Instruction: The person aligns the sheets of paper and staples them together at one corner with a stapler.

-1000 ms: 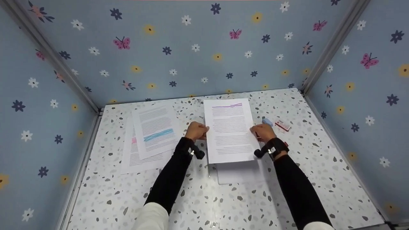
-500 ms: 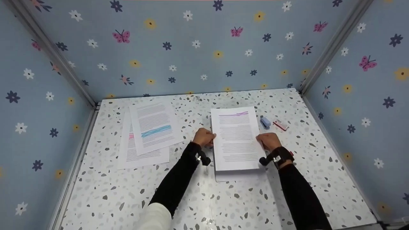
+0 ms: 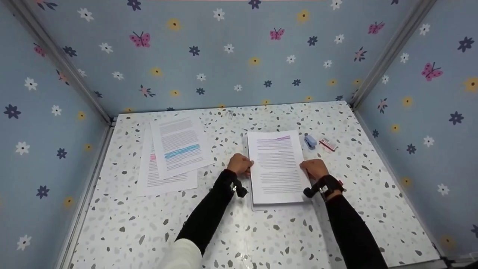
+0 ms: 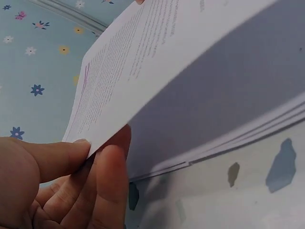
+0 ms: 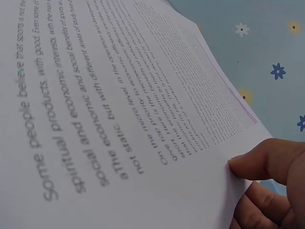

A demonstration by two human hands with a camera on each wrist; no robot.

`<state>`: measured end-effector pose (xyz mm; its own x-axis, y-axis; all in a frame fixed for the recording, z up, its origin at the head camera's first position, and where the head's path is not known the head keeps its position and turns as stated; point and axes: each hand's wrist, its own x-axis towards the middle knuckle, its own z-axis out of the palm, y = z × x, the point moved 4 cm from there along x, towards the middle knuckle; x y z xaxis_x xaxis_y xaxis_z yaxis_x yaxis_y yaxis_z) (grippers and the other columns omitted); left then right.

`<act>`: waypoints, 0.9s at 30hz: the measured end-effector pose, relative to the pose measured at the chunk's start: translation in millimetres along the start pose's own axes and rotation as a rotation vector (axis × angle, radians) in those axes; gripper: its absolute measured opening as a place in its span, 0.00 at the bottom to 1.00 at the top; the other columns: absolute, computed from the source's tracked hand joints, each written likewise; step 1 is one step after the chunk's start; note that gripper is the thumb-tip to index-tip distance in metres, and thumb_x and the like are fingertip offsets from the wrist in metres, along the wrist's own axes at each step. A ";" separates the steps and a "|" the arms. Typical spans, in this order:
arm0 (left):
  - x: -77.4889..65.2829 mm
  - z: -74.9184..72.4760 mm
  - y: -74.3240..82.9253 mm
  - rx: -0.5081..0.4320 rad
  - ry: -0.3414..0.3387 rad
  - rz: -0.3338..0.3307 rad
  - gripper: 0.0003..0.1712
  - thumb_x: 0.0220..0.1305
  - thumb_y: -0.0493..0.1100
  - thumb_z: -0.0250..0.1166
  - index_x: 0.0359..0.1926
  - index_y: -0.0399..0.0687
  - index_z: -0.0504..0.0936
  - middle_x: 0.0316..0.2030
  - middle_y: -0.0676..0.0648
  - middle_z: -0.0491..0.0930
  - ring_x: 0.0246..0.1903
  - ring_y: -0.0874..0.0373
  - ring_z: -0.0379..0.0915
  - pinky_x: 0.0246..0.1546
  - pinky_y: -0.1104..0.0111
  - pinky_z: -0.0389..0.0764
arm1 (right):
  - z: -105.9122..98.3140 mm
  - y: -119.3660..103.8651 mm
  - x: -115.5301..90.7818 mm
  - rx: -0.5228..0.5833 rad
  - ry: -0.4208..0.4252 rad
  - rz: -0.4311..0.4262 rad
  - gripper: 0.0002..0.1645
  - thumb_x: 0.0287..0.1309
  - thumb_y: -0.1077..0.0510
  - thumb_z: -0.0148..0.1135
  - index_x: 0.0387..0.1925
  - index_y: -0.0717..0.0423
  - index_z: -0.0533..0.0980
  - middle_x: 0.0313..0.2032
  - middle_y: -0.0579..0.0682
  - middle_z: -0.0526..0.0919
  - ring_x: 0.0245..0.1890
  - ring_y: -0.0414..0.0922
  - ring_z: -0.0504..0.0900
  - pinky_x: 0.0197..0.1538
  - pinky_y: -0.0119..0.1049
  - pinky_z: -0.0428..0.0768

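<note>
A printed sheet of paper with a purple highlighted line near its top is held by both hands, one at each long side. My left hand pinches its left edge between thumb and fingers; the left wrist view shows the sheet raised above other papers on the table. My right hand pinches the right edge, its thumb lying on the printed face in the right wrist view. In the head view the sheet covers nearly all of the papers beneath it.
Two overlapping printed sheets lie at the left, the upper sheet marked in blue, the lower sheet in pink. Right of the held sheet are a small blue stapler and a red and white box. Patterned walls enclose the speckled table.
Both hands have brought the held sheet down and nearer to me, over the papers beneath, which now show only as a thin strip. The stapler has come fully into view.
</note>
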<state>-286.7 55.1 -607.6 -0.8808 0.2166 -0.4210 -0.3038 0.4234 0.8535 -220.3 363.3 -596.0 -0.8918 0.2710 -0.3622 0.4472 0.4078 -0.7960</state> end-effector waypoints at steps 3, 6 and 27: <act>-2.4 0.7 -0.1 0.019 -0.007 -0.005 0.09 0.69 0.37 0.66 0.39 0.32 0.82 0.20 0.45 0.81 0.15 0.60 0.77 0.19 0.71 0.80 | 0.6 4.5 1.5 -0.018 -0.003 -0.009 0.12 0.60 0.56 0.64 0.30 0.60 0.86 0.21 0.44 0.79 0.19 0.39 0.73 0.25 0.31 0.72; -4.0 1.0 -0.2 0.068 -0.008 0.009 0.09 0.69 0.38 0.66 0.39 0.32 0.84 0.19 0.46 0.81 0.14 0.60 0.76 0.18 0.72 0.78 | 0.7 6.8 2.9 -0.048 0.003 -0.031 0.12 0.59 0.56 0.64 0.24 0.57 0.83 0.17 0.43 0.75 0.16 0.39 0.69 0.23 0.32 0.70; -4.8 1.8 -10.2 0.091 0.043 0.022 0.11 0.65 0.38 0.70 0.27 0.35 0.86 0.12 0.46 0.80 0.09 0.62 0.73 0.11 0.75 0.72 | 6.1 3.7 -1.3 -0.130 -0.017 -0.043 0.21 0.62 0.55 0.64 0.50 0.68 0.83 0.47 0.61 0.86 0.32 0.43 0.82 0.33 0.32 0.79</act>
<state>-278.7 51.4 -614.8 -0.9024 0.1896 -0.3870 -0.2517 0.4971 0.8304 -217.9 359.1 -601.4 -0.9109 0.2368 -0.3379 0.4126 0.5290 -0.7416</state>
